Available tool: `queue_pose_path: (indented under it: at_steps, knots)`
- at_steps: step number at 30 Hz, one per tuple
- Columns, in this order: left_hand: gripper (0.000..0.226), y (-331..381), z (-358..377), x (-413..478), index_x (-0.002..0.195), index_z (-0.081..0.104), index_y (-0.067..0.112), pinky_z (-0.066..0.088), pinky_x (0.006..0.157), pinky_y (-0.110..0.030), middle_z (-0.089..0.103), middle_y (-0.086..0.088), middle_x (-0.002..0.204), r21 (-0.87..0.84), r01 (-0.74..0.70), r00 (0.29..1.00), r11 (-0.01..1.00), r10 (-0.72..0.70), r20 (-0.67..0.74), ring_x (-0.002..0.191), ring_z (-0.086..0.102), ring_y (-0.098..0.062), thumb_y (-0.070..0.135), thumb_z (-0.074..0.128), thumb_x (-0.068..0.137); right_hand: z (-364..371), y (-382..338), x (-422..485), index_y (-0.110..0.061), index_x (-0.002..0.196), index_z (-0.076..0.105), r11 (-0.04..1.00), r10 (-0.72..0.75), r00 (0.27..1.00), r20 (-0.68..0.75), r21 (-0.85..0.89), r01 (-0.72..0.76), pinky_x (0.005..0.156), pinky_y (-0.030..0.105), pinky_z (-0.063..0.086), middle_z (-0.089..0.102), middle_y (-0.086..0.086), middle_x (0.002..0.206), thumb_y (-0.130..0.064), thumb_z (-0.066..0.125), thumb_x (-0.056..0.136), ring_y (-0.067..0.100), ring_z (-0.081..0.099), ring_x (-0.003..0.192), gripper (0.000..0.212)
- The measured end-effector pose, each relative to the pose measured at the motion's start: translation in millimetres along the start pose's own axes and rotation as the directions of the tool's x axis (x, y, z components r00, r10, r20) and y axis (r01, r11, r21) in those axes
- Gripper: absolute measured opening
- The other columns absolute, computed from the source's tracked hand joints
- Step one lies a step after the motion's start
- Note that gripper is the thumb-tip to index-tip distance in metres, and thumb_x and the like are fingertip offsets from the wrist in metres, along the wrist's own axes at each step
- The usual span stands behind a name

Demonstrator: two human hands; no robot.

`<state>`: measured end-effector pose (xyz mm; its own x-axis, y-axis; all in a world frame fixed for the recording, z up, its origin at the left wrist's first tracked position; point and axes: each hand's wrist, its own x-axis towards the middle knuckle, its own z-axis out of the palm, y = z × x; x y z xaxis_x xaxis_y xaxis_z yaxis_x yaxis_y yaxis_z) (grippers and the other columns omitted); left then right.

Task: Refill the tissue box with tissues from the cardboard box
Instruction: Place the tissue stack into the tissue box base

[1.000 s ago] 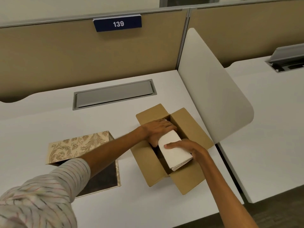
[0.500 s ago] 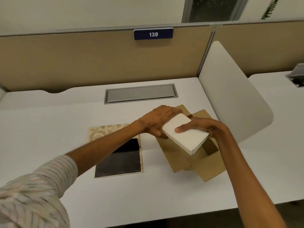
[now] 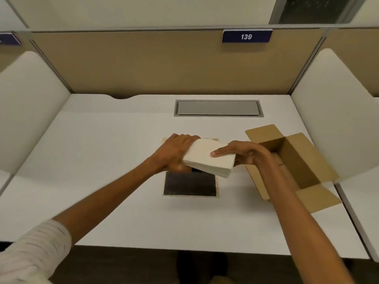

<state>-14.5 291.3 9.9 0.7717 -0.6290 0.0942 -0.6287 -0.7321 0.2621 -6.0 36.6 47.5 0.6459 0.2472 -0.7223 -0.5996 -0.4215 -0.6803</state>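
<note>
A white stack of tissues (image 3: 207, 157) hangs in the air over the open tissue box (image 3: 189, 184), whose dark inside shows below it. My left hand (image 3: 175, 153) grips the stack's left end. My right hand (image 3: 245, 153) holds its right end, with the fingers laid flat on top. The brown cardboard box (image 3: 295, 160) stands open to the right with its flaps spread, and its inside looks bare. The far part of the tissue box is hidden behind the stack and my hands.
The white desk (image 3: 102, 160) has a grey cable hatch (image 3: 218, 108) at the back. White side panels (image 3: 336, 128) stand at left and right, the right one close behind the cardboard box. A tan partition with a "139" label (image 3: 246, 36) closes the back.
Both hands have lifted the tissue stack out of the cardboard box and carried it left, over the open tissue box. The camera view has swung to the left.
</note>
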Motion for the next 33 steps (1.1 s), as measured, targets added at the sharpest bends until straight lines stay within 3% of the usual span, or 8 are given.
queue_pose_path:
  at_steps: [3,8,11,22,26,29,31,33]
  knots:
    - [0.099,-15.7,17.8,-27.7,0.144,0.030,0.018,0.040,0.105,-0.045,0.052,-0.008,0.140,0.039,0.106,0.994,0.994,-0.106,0.000,0.120,0.052,-0.026,0.064,0.069,0.066,26.1,14.0,20.3,-0.013,0.127,0.054,0.979,0.002,0.997,-0.081,0.205,0.015,0.087,0.040,0.058,0.067,0.013,0.120,-0.028,0.087,0.068,0.030,0.064,0.106,0.069]
    - [0.100,-23.7,52.9,-48.6,0.142,0.035,0.012,0.043,0.097,-0.042,0.055,-0.009,0.132,0.135,0.213,0.974,0.968,-0.221,0.044,0.114,0.055,-0.027,0.055,0.069,0.058,57.0,50.1,51.2,-0.008,0.124,0.062,0.918,0.033,0.990,-0.134,0.397,0.023,0.089,0.041,0.058,0.072,0.012,0.117,-0.018,0.088,0.066,0.028,0.068,0.104,0.064]
    - [0.102,-22.4,78.6,-50.5,0.146,0.030,0.006,0.041,0.102,-0.044,0.050,-0.011,0.138,0.173,0.240,0.963,0.955,-0.257,0.080,0.121,0.051,-0.029,0.044,0.073,0.061,66.4,73.5,65.6,0.000,0.120,0.065,0.886,0.059,0.980,-0.191,0.463,0.037,0.080,0.036,0.057,0.072,0.013,0.113,-0.017,0.087,0.068,0.025,0.068,0.093,0.059]
    - [0.088,-31.2,134.9,-54.8,0.148,0.023,0.008,0.028,0.115,-0.051,0.041,-0.009,0.144,0.187,0.416,0.887,0.890,-0.443,0.133,0.135,0.038,-0.027,0.025,0.068,0.075,89.6,106.0,113.1,0.003,0.124,0.061,0.778,0.143,0.930,-0.338,0.619,0.106,0.108,0.049,0.045,0.066,0.018,0.125,-0.021,0.079,0.081,0.034,0.060,0.119,0.053]
    - [0.098,-38.5,136.2,-68.1,0.152,0.016,0.005,0.022,0.119,-0.054,0.027,-0.012,0.156,0.062,0.466,0.873,0.883,-0.470,0.128,0.145,0.025,-0.027,0.027,0.070,0.072,90.1,113.0,120.3,0.000,0.124,0.061,0.774,0.122,0.929,-0.349,0.620,0.131,0.111,0.048,0.043,0.066,0.017,0.127,-0.021,0.077,0.083,0.033,0.060,0.120,0.049]
    - [0.099,-29.8,141.3,-80.6,0.152,0.014,0.004,0.021,0.121,-0.050,0.018,-0.017,0.159,-0.218,0.491,0.868,0.844,-0.496,0.036,0.147,0.019,-0.031,0.021,0.070,0.071,91.3,116.2,123.8,-0.001,0.123,0.062,0.767,0.113,0.918,-0.379,0.621,0.162,0.108,0.045,0.046,0.066,0.015,0.125,-0.020,0.075,0.084,0.032,0.060,0.117,0.045]
    - [0.095,-20.6,146.2,-87.4,0.151,0.014,0.006,0.023,0.121,-0.045,0.017,-0.016,0.157,-0.397,0.518,0.825,0.758,-0.565,-0.005,0.145,0.019,-0.030,0.024,0.070,0.076,93.9,117.4,126.6,-0.002,0.120,0.062,0.763,0.115,0.908,-0.402,0.622,0.178,0.107,0.043,0.046,0.066,0.014,0.120,-0.021,0.074,0.086,0.031,0.060,0.113,0.041]
    - [0.086,-12.5,151.0,-89.0,0.150,0.014,0.005,0.025,0.120,-0.044,0.021,-0.015,0.154,-0.580,0.592,0.711,0.559,-0.702,0.049,0.142,0.022,-0.029,0.028,0.066,0.086,96.9,118.0,129.1,-0.004,0.115,0.062,0.751,0.117,0.897,-0.426,0.629,0.201,0.101,0.039,0.049,0.066,0.011,0.113,-0.021,0.073,0.087,0.026,0.061,0.103,0.035]
